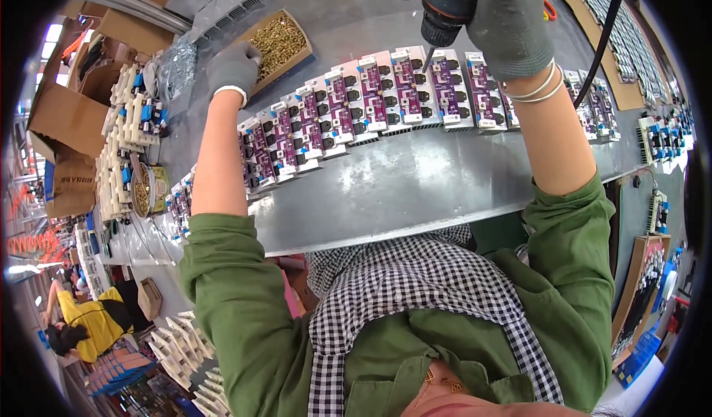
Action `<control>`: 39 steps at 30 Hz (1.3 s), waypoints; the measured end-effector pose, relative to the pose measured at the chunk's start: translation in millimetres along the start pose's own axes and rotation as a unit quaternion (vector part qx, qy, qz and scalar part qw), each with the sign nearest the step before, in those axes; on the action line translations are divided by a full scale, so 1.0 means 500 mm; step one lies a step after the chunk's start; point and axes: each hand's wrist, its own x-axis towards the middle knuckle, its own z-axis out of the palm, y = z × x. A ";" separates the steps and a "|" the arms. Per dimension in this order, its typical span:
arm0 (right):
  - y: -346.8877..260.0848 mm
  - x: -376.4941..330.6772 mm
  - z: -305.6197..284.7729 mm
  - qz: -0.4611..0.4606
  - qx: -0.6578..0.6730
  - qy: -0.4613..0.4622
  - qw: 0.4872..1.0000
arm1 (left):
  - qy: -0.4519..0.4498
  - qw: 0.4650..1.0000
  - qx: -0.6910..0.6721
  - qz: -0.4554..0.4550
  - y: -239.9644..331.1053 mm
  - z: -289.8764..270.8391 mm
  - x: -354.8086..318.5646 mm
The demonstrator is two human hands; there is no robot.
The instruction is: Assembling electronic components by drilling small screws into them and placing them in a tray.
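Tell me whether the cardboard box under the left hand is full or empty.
Neither empty nor brimful: the cardboard box is open on top with brass-coloured screws covering its bottom. The gloved left hand reaches into it.

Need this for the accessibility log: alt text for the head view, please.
A person's gloved right hand holds an electric screwdriver tip-down over a curved row of purple circuit boards on a grey metal workbench. The gloved left hand reaches into a cardboard box of brass screws. More boards and white parts lie stacked at the left.
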 end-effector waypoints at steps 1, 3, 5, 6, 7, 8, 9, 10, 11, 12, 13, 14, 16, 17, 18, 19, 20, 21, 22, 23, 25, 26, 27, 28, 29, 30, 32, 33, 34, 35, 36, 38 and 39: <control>-0.001 0.000 0.004 -0.005 -0.014 -0.003 1.000 | 0.040 0.998 -0.039 -0.009 -0.004 0.002 -0.002; -0.003 -0.004 0.007 -0.008 -0.028 -0.007 1.000 | 0.077 0.994 -0.071 -0.012 -0.010 -0.007 -0.011; 0.001 -0.002 0.007 -0.017 -0.021 -0.040 0.999 | 0.096 0.987 -0.124 -0.036 0.000 -0.038 -0.026; -0.009 -0.002 0.003 -0.022 -0.030 -0.033 0.999 | 0.097 0.987 -0.129 -0.025 0.028 -0.054 -0.036; -0.018 -0.004 0.001 -0.044 -0.017 -0.033 0.998 | 0.101 0.963 -0.249 0.002 0.054 -0.067 -0.054; 0.005 0.000 0.015 -0.058 0.016 -0.051 0.997 | 0.109 0.929 -0.354 0.006 0.046 -0.066 -0.089; 0.004 0.001 0.031 -0.060 0.013 -0.053 0.997 | 0.100 0.885 -0.454 0.032 0.063 -0.069 -0.127; 0.004 0.009 0.029 -0.060 0.074 -0.065 0.993 | 0.085 0.840 -0.534 0.052 0.098 -0.083 -0.169; 0.000 0.008 0.030 -0.068 0.112 -0.071 0.989 | 0.066 0.809 -0.580 0.070 0.140 -0.087 -0.203; -0.015 0.007 0.031 -0.073 0.102 -0.062 0.990 | 0.047 0.774 -0.625 0.088 0.176 -0.098 -0.238; -0.029 0.007 0.030 -0.106 0.108 -0.089 0.984 | 0.038 0.771 -0.627 0.101 0.202 -0.101 -0.261; -0.012 0.009 0.045 -0.127 0.136 -0.133 0.973 | 0.038 0.758 -0.646 0.084 0.200 -0.090 -0.290; -0.011 0.002 0.060 -0.116 0.159 -0.148 0.969 | 0.029 0.737 -0.670 0.078 0.213 -0.090 -0.324; -0.012 -0.002 0.066 -0.106 0.185 -0.161 0.964 | 0.023 0.733 -0.676 0.077 0.220 -0.097 -0.335; -0.013 -0.003 0.070 -0.097 0.211 -0.174 0.957 | 0.016 0.728 -0.681 0.076 0.225 -0.100 -0.340; -0.009 0.034 0.061 -0.117 0.146 -0.194 0.963 | 0.007 0.719 -0.691 0.070 0.227 -0.098 -0.342; -0.009 0.034 0.063 -0.116 0.146 -0.194 0.963 | 0.008 0.719 -0.692 0.070 0.229 -0.099 -0.344; -0.011 0.030 0.066 -0.116 0.148 -0.197 0.962 | 0.002 0.711 -0.700 0.064 0.230 -0.101 -0.348; -0.015 0.023 0.072 -0.115 0.149 -0.199 0.962 | -0.003 0.704 -0.708 0.057 0.230 -0.103 -0.350; -0.017 0.024 0.063 -0.115 0.149 -0.200 0.962 | -0.005 0.704 -0.708 0.059 0.233 -0.106 -0.352; -0.014 0.037 0.051 -0.116 0.149 -0.200 0.961 | -0.002 0.699 -0.712 0.063 0.239 -0.110 -0.354; -0.017 0.034 0.048 -0.116 0.149 -0.200 0.961 | -0.003 0.699 -0.712 0.064 0.240 -0.110 -0.353; -0.017 0.036 0.046 -0.116 0.150 -0.200 0.961 | -0.004 0.697 -0.714 0.064 0.241 -0.108 -0.353; -0.016 0.041 0.040 -0.116 0.150 -0.200 0.961 | -0.004 0.694 -0.717 0.065 0.242 -0.107 -0.353; -0.018 0.038 0.041 -0.116 0.150 -0.200 0.961 | -0.006 0.695 -0.716 0.066 0.243 -0.105 -0.352; -0.020 0.037 0.032 -0.116 0.150 -0.200 0.961 | -0.015 0.687 -0.724 0.063 0.245 -0.104 -0.352; -0.024 0.033 0.023 -0.116 0.151 -0.199 0.961 | -0.027 0.679 -0.731 0.061 0.248 -0.099 -0.349; -0.026 0.030 0.018 -0.116 0.151 -0.198 0.961 | -0.041 0.654 -0.752 0.070 0.249 -0.095 -0.347; -0.026 0.029 0.019 -0.115 0.152 -0.198 0.962 | -0.054 0.627 -0.773 0.079 0.250 -0.091 -0.345; -0.024 0.032 0.015 -0.114 0.153 -0.198 0.961 | -0.056 0.628 -0.772 0.079 0.251 -0.086 -0.343; -0.027 0.030 -0.002 -0.114 0.154 -0.198 0.961 | -0.065 0.592 -0.799 0.082 0.253 -0.080 -0.342; -0.031 0.027 -0.011 -0.113 0.156 -0.199 0.961 | -0.076 0.557 -0.823 0.085 0.258 -0.068 -0.339; -0.035 0.022 -0.015 -0.113 0.157 -0.199 0.961 | -0.071 0.540 -0.835 0.082 0.261 -0.063 -0.337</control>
